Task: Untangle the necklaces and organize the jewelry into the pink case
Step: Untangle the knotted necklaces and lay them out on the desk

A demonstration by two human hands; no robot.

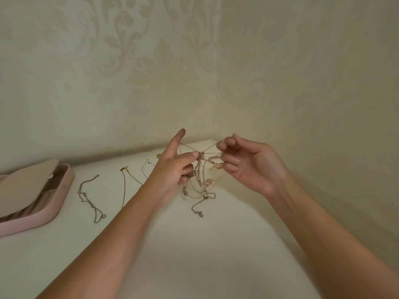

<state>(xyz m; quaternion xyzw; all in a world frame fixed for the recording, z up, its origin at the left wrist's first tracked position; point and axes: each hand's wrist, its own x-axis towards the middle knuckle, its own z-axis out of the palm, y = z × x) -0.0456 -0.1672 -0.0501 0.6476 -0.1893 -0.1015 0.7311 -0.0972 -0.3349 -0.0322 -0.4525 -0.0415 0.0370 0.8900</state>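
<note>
L hand point(172, 170) & R hand point(250, 167) grips tight on blurry necklace tangle point(209, 182); pink case point(58, 203) half off-frame.

Left grip point(172, 169) and right grip point(248, 162) raised, pinching.

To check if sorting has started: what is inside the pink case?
Beige padded rows show in the open pink case, with no jewelry visible on them. A beige flap covers the rest, so that part cannot be seen.
</note>
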